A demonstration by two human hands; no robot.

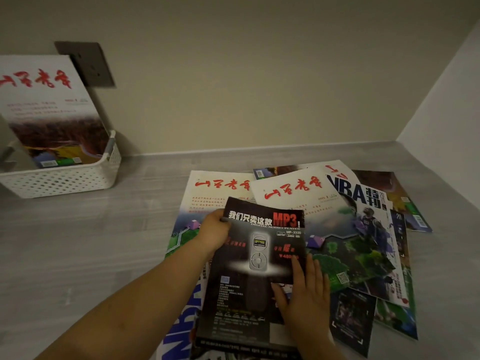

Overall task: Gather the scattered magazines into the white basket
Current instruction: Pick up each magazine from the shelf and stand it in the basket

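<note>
Magazine: black MP3 cover, bottom cut off.
My left hand: grips its top-left edge, fingertips hidden.
My right hand: flat on cover, fingers straight.

- Bare desk lies open between the basket, far left, and the pile, right.
- A tilted magazine fills most of the basket's opening; its top rises well above the rim.
- The back wall stands just behind the basket; a side wall closes the right.
- The left hand and right hand, on a black magazine, cover the pile's near left.
</note>
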